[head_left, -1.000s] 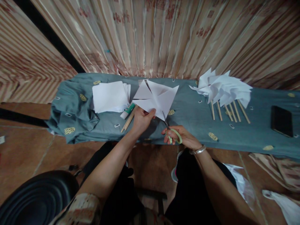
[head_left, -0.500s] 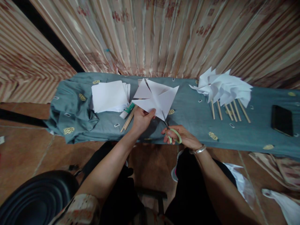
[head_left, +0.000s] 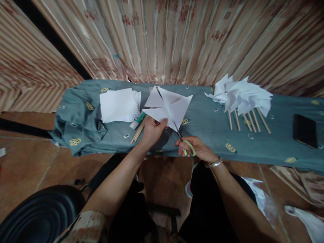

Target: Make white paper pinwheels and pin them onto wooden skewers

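My left hand [head_left: 155, 131] pinches a white paper square [head_left: 165, 105] at its near edge, thumb on top. Slits run in from the paper's corners toward its middle. In my right hand [head_left: 193, 147] is a pair of scissors [head_left: 189, 148] with pale green handles, the fingers wrapped through the loops. Its blades lie at the paper's near corner, right of my left thumb. Beside my left hand are several thin wooden sticks [head_left: 140, 130] and a green and white tube [head_left: 138, 120]. Farther left lies a stack of white paper [head_left: 117, 105].
Several paper pinwheels [head_left: 243, 94] on wooden sticks lie overlapped at the right of the cloth-covered bench [head_left: 207, 141]. A black phone [head_left: 305, 131] rests near the right end. A pleated curtain [head_left: 167, 40] hangs behind. On the floor at left is a round black stool [head_left: 43, 214].
The scissor handles have drawn slightly closer together, with the blades at the paper's near corner. My left hand and the paper stay almost in place.
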`<action>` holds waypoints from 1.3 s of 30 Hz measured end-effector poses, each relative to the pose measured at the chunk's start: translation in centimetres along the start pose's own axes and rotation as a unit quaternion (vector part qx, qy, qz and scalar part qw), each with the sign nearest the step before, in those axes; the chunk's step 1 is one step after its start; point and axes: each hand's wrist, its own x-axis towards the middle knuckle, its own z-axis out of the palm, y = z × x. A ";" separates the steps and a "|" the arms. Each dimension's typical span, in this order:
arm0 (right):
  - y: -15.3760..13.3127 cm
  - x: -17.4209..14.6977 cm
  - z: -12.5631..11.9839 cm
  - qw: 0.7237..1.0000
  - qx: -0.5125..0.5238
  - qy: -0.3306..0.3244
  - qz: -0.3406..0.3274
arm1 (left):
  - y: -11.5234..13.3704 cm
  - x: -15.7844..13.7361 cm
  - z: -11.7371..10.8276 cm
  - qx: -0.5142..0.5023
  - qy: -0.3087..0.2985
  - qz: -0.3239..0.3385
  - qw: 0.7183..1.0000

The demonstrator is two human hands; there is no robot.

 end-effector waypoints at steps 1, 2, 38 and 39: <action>0.0 0.0 0.0 1.000 0.002 0.002 -0.001 | 0.0 0.0 0.0 0.000 -0.001 0.002 1.000; 0.0 0.0 0.0 1.000 0.005 0.003 -0.002 | 0.0 0.0 -0.1 0.001 -0.002 0.004 1.000; 0.3 0.3 0.2 0.997 0.060 0.044 0.005 | -0.1 -0.4 0.4 -0.069 -0.035 -0.038 0.996; 0.4 0.3 0.2 0.998 0.056 0.042 0.005 | 0.0 -0.4 0.4 -0.074 -0.034 -0.042 0.996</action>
